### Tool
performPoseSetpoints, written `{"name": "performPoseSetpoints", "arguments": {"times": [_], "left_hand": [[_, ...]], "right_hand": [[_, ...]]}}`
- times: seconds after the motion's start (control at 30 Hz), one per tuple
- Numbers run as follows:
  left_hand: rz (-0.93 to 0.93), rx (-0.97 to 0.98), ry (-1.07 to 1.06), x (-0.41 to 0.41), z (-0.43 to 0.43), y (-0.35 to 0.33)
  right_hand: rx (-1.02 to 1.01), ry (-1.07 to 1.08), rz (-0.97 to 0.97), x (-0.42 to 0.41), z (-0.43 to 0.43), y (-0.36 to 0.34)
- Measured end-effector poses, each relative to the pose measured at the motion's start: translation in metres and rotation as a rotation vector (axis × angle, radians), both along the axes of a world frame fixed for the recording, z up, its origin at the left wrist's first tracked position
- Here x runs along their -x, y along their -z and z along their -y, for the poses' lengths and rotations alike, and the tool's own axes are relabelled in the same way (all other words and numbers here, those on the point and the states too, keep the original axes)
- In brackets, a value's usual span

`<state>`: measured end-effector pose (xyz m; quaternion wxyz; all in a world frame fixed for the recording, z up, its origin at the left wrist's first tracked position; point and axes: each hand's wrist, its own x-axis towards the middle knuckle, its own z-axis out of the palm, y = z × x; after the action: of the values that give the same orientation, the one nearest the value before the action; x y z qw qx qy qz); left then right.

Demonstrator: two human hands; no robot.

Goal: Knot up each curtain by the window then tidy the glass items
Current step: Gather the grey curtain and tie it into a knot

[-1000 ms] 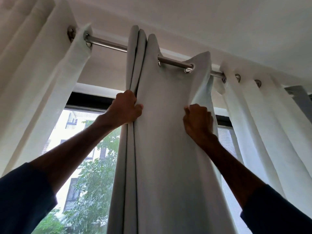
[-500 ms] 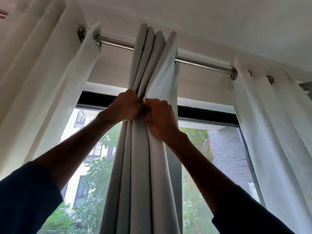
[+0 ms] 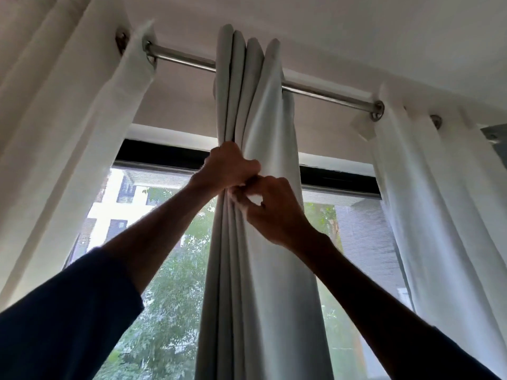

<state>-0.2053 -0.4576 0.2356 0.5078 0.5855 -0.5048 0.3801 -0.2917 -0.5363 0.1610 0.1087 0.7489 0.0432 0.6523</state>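
The left hand [image 3: 229,168] is closed in a fist round the bunched folds of the grey curtain [image 3: 263,270], high up, not far under the rod [image 3: 323,96]. The right hand [image 3: 277,212] sits just below and touches it, thumb and fingers pinching the curtain's outer fold against the bunch. The grey curtain hangs in the middle of the window [image 3: 170,283], gathered into a narrow column, with bare rod on either side.

By my reading the task is at an early stage. This curtain is gathered but shows no knot. The left white curtain [image 3: 63,138] and the right white curtain [image 3: 444,215] hang loose, also unknotted. No glass items are in view, so that part looks untouched.

By count there are two hands, one rod, one grey curtain and two white ones. A grey strip [image 3: 493,134] at the far right edge may be another curtain, but I cannot tell.
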Motion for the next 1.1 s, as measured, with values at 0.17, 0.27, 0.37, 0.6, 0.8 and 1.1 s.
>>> {"name": "performPoseSetpoints", "arguments": {"times": [0.17,0.27,0.37,0.6,0.8,1.1], "left_hand": [[0.023,-0.027,-0.046,-0.008,0.0,0.009],[0.028,-0.012,-0.058,-0.008,0.001,0.011],[0.063,-0.007,-0.075,-0.007,0.0,0.016],[0.112,-0.033,-0.025,-0.014,-0.005,0.056],[0.025,-0.079,0.048,-0.021,0.0,0.105],[-0.158,-0.233,0.433,-0.042,0.006,0.137]], "right_hand": [[-0.191,-0.15,-0.003,0.014,0.034,0.008],[-0.391,-0.011,0.238,0.016,0.069,0.004],[-0.696,-0.069,0.168,0.017,0.092,0.008],[-0.649,-0.265,0.07,-0.015,0.086,0.027],[-0.773,-0.631,-0.015,-0.014,0.084,0.053],[-1.063,-1.044,-0.492,-0.005,0.094,0.086]]}}
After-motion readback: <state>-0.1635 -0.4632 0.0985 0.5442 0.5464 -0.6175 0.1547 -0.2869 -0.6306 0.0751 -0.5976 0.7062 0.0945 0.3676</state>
